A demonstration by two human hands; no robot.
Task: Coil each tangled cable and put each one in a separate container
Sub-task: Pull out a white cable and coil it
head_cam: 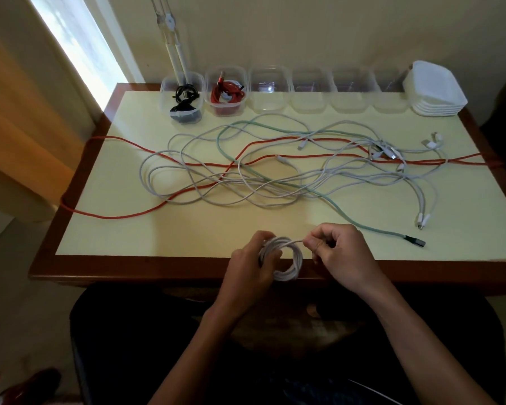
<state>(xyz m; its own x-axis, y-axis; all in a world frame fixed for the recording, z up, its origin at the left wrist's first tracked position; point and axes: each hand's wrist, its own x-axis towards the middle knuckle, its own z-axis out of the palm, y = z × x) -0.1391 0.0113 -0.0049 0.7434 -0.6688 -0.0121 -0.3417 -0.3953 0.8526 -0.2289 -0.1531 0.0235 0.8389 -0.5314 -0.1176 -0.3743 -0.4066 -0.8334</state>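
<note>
Table with cream top and dark wood rim, set against wall. Along far edge, row of clear containers: leftmost container holding coiled black cable; second container holding coiled red cable; four further clear containers to the right, contents not discernible. Stack of white lids at far right end of row. Mid-table occupied by tangle: white cables looped over one another, mint-green cable crossing through and ending in dark connector near right front, long red-orange cable running across full width and over both side edges. Tangle lying between hands and container row. At near edge, centre: white coil held just above table rim. Left hand gripping coil's left side, fingers curled through loops. Right hand just beside coil on right, thumb and forefinger pinching free end of same cable at coil's top.
</note>
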